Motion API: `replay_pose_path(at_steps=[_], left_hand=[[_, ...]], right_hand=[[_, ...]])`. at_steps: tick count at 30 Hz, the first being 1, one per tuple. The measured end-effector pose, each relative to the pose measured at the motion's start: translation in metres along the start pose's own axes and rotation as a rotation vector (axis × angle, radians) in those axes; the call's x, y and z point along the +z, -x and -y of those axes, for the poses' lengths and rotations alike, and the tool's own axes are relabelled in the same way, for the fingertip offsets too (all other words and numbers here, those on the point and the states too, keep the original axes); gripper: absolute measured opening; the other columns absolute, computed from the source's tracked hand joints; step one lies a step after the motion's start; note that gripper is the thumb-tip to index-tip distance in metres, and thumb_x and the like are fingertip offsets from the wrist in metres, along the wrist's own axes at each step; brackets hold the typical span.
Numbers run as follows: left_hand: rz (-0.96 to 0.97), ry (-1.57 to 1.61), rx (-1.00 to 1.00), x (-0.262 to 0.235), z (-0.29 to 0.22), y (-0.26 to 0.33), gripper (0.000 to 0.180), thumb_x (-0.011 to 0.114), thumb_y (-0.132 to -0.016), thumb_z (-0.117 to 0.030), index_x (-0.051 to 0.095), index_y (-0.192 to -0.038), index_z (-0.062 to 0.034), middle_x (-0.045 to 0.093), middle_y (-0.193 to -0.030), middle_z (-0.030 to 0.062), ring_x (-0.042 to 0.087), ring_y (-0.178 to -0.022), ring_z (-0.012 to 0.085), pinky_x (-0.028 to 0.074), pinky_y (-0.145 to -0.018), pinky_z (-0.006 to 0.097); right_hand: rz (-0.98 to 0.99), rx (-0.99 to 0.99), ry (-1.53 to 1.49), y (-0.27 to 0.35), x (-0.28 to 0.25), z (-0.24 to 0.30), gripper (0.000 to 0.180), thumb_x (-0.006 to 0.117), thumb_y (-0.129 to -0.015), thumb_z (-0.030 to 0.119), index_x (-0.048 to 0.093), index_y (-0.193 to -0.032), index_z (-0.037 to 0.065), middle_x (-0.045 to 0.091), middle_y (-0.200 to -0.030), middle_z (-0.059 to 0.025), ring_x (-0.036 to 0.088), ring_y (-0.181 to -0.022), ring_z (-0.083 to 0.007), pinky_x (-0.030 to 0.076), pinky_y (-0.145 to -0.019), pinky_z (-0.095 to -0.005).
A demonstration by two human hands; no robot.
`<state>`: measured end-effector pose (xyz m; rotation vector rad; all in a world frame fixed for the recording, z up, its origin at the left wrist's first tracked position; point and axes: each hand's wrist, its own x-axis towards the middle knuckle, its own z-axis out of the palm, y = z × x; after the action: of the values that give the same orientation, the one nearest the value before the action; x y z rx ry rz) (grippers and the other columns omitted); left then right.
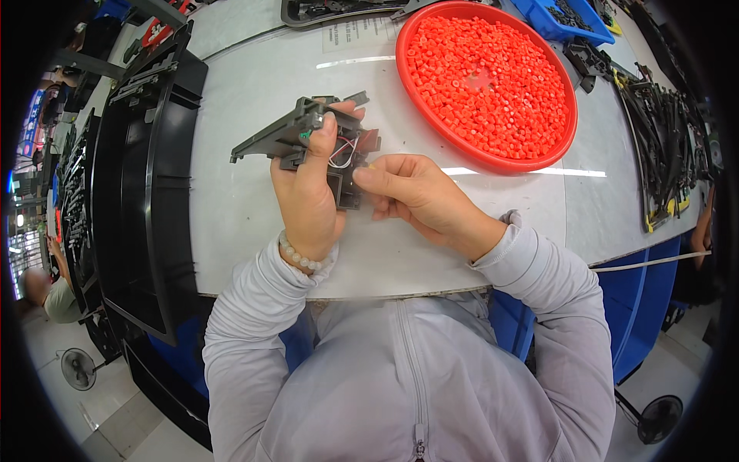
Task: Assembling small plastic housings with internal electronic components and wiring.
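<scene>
White counter (227, 204) fills the middle of the view, its near edge running in front of a person in a pale grey zipped jacket (354, 369); a deep black bin (138, 200) stands along its left side, and farther left, near the rim, another person (60, 300) is partly visible; floor fans (78, 369) show in the lower left corner and at the lower right.

Above the middle of the counter, between the black bin and a round red tray (493, 162), is a dark grey plastic part (281, 137), held up in the left hand (308, 185); that hand's fingers are closed around it, the thumb pressed along its near face and fingertips showing behind; thin red and white wires (344, 148) loop across its right portion; a beaded bracelet (300, 258) circles the left wrist.

The right hand (423, 192) is at the part's right edge, its thumb and curled forefinger drawn close together; I cannot tell whether they pinch anything.

Small red pieces (481, 81) heap the round tray; beyond it sits a blue box (589, 36) with dark bits inside; long dark pieces (654, 138) lie piled at the far right.
</scene>
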<state>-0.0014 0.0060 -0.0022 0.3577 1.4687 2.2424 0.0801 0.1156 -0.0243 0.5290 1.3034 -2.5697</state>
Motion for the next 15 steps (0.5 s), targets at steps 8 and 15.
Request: replay_pose_path(at_steps=[8,15], left_hand=[[-0.005,0.001,0.009,0.001,0.004,0.002,0.031,0.053,-0.09,-0.018,0.047,-0.112,0.0033,0.058,-0.105,0.0187,0.061,-0.091,0.0225,0.053,-0.077,0.034],[-0.03,-0.014,0.044,0.002,0.008,0.004,0.031,0.053,-0.091,-0.017,0.048,-0.112,0.0039,0.06,-0.103,0.0177,0.062,-0.087,0.0216,0.053,-0.077,0.034]], right_hand=[[-0.035,-0.117,-0.051,-0.001,0.0,-0.011,0.027,0.067,-0.083,0.031,0.06,-0.082,0.005,0.056,-0.071,0.0012,0.049,-0.063,-0.0064,0.039,-0.06,-0.0203],[-0.008,-0.129,-0.065,-0.001,0.001,-0.01,0.026,0.067,-0.083,0.029,0.06,-0.084,0.004,0.059,-0.074,-0.0002,0.051,-0.063,-0.0067,0.04,-0.06,-0.0202]])
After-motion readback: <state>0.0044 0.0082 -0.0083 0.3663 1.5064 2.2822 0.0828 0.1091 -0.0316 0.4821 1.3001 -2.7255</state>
